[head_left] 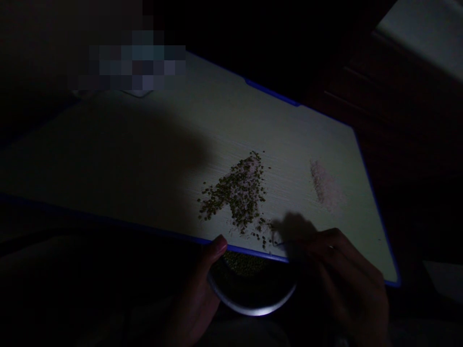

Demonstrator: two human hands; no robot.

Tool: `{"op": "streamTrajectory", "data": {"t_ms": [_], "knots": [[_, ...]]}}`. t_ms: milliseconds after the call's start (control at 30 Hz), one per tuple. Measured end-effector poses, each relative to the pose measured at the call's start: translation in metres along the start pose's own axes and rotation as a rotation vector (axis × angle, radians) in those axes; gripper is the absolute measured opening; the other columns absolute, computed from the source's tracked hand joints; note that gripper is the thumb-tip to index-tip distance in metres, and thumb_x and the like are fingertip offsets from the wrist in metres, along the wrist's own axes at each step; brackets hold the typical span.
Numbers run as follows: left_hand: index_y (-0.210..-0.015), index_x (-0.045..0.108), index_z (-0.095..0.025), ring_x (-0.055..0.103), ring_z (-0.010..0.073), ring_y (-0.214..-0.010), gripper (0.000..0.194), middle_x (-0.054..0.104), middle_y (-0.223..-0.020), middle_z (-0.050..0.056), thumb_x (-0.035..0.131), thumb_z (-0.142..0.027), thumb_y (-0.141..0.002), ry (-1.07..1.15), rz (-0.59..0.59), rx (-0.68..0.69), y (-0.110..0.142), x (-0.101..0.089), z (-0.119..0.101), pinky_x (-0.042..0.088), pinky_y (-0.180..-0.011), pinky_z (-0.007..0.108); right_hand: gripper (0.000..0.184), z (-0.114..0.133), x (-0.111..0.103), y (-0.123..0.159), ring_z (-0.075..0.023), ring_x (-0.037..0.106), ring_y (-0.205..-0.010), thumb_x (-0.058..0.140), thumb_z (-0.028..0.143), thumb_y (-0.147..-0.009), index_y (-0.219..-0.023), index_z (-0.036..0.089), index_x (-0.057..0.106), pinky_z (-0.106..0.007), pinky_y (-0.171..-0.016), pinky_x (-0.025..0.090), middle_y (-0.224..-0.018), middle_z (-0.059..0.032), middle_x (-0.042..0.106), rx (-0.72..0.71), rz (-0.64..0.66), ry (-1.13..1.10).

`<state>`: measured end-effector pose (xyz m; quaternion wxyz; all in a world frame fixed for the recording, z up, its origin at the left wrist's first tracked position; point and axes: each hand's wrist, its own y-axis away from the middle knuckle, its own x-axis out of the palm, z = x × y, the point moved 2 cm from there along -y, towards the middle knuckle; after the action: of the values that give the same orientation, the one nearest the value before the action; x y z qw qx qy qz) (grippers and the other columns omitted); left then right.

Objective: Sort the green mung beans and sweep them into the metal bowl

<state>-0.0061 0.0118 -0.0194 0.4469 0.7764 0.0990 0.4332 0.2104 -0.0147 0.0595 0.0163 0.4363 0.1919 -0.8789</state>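
On a white board with a blue rim [249,251] lies a pile of small green beans [240,193], apparently mung beans, mixed with pale rice-like grains. A few beans trail toward the near edge. Just below that edge I see a round metal bowl [258,308] with green beans inside, partly hidden under the board. My left hand [202,294] is closed around the bowl's left side, its thumb up at the board's rim. My right hand [347,274] is in a pinch above the near edge, right of the trailing beans. A thin, dark, wire-like thing [284,243] sticks out from its fingertips.
A separate heap of pale rice-like grains [325,188] lies on the board's right part. At the far left, a blurred-out patch hides something pale-edged [139,94]. Dark shadow covers the board's left part. Surroundings are very dim.
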Motion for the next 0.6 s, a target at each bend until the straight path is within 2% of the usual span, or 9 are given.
{"op": "streamTrajectory", "data": {"t_ms": [133,300,500,600], "knots": [[-0.151,0.061,-0.026,0.069,0.0333,-0.131,0.070,0.084,-0.122,0.006,0.082,-0.026,-0.084,-0.004,-0.006,0.045,0.000,-0.001,0.000,0.050,-0.117,0.044,0.025,-0.003,-0.003,-0.003,-0.0171,0.071,-0.092,0.058,0.004,-0.098,-0.112,0.021,0.069,-0.028,-0.073,0.057,-0.101,-0.0061,0.072,0.022,-0.071,0.029],[-0.149,0.063,-0.026,0.070,0.0327,-0.130,0.068,0.086,-0.116,0.005,0.082,-0.026,-0.084,0.007,-0.014,0.046,-0.002,-0.001,0.000,0.050,-0.117,0.044,0.025,-0.007,-0.005,-0.009,-0.0181,0.070,-0.095,0.057,0.004,-0.098,-0.113,0.020,0.070,-0.030,-0.076,0.057,-0.102,-0.0074,0.072,0.004,-0.066,0.048],[-0.150,0.061,-0.025,0.069,0.0334,-0.131,0.069,0.083,-0.127,0.006,0.081,-0.025,-0.084,0.020,-0.025,0.008,-0.002,0.000,0.000,0.050,-0.117,0.045,0.022,-0.009,-0.006,-0.013,-0.0187,0.072,-0.091,0.057,0.008,-0.098,-0.108,0.022,0.070,-0.030,-0.072,0.056,-0.100,-0.0065,0.074,-0.004,-0.118,0.119],[-0.154,0.057,-0.028,0.067,0.0335,-0.133,0.074,0.080,-0.132,0.005,0.081,-0.025,-0.084,0.045,0.013,0.027,-0.001,0.000,0.001,0.049,-0.118,0.046,0.021,-0.007,-0.005,-0.012,-0.0178,0.071,-0.089,0.057,0.008,-0.099,-0.108,0.021,0.071,-0.030,-0.071,0.056,-0.098,-0.0062,0.073,0.010,-0.095,0.135]]}}
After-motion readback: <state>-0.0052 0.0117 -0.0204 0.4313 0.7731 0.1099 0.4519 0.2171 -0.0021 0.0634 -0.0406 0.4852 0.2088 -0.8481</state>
